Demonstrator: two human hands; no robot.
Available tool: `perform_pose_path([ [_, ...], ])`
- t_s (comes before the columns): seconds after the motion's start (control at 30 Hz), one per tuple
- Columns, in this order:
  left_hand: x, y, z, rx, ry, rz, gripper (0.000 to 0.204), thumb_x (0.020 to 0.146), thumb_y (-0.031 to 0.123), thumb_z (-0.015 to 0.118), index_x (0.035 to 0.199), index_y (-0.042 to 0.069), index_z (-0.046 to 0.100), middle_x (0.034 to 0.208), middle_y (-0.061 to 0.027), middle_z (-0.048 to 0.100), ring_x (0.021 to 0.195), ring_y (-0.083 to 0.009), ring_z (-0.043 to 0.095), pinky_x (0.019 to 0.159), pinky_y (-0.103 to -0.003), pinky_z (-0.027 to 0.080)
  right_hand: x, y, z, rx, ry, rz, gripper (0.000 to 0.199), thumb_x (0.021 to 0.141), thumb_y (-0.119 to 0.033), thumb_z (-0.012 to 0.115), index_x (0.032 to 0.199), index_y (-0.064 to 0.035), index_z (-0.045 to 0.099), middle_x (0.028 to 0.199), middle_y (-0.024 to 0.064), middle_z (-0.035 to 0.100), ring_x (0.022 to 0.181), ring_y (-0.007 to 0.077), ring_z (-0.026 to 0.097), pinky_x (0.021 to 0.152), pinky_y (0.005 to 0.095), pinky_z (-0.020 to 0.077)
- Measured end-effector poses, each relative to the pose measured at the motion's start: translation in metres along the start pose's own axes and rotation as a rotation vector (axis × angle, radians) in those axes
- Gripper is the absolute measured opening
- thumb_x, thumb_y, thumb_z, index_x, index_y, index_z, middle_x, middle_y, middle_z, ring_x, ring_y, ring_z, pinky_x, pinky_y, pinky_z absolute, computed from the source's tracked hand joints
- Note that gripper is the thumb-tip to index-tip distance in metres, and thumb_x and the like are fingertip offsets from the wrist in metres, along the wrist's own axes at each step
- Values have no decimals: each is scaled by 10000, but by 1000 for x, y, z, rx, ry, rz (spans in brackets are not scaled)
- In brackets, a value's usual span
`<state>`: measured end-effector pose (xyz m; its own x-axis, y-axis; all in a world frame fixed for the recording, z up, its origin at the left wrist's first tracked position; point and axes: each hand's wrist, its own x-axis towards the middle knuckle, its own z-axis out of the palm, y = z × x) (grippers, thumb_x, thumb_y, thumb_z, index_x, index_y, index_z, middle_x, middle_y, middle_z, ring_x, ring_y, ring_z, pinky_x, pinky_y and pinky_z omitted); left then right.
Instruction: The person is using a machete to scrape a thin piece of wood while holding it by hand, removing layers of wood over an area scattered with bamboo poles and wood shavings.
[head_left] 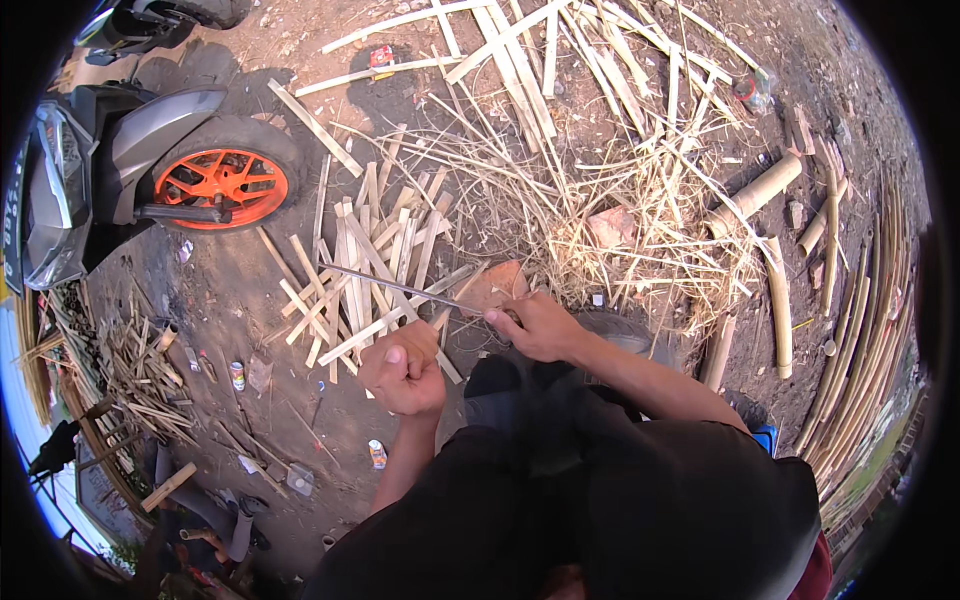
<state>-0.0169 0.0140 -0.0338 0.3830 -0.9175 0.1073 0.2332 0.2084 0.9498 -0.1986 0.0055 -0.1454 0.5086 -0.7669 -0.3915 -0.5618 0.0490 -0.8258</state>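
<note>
My right hand is closed around the handle of a long, narrow-bladed knife. Its blade points left, seen nearly edge-on, above a pile of split bamboo strips. Close to the blade and low in front of me, my left hand forms a fist with the thumb on top. Whatever the fist may hold is hidden; a pale strip shows just past its right side. A reddish block lies on the ground beyond my right hand. My dark-clothed legs fill the lower middle.
A motorcycle with an orange wheel stands at left. Tangled bamboo shavings and longer strips spread ahead. Thick bamboo pieces and long poles lie right. Cans dot the ground; another person is lower left.
</note>
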Motion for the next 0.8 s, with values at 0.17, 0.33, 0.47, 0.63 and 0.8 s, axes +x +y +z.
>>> perform_pose_path([
  [0.17,20,-7,-2,68,17,-23,409,906,196,417,528,101,291,463,-25,274,423,-142,226,467,-331,218,6,-26,-6,75,12,-1,605,1022,-459,437,770,42,665,611,261,583,627,433,622,657,505,493],
  [0.33,20,-9,0,56,3,-12,401,900,198,409,531,98,289,468,-27,275,425,-149,232,466,-334,219,10,43,-1,5,-97,215,679,1020,-506,413,759,67,668,592,269,572,619,418,626,642,511,485],
  [0.47,20,-11,0,71,-45,27,399,895,188,403,527,95,281,462,-29,267,422,-149,230,458,-342,226,14,7,-14,35,-166,219,748,1013,-564,356,804,84,667,762,299,648,789,470,652,770,517,503],
  [0.63,25,-12,-15,47,62,-16,412,925,208,395,538,111,292,457,-33,287,424,-149,230,455,-343,214,20,49,18,37,-63,236,739,1013,-544,405,725,101,620,636,313,561,629,444,590,653,520,459],
  [0.8,24,-13,-32,8,35,-1,405,933,208,381,549,115,291,464,-16,267,433,-144,215,462,-345,202,24,65,4,-83,-186,304,799,995,-611,358,814,102,669,782,337,632,805,485,639,784,531,489],
])
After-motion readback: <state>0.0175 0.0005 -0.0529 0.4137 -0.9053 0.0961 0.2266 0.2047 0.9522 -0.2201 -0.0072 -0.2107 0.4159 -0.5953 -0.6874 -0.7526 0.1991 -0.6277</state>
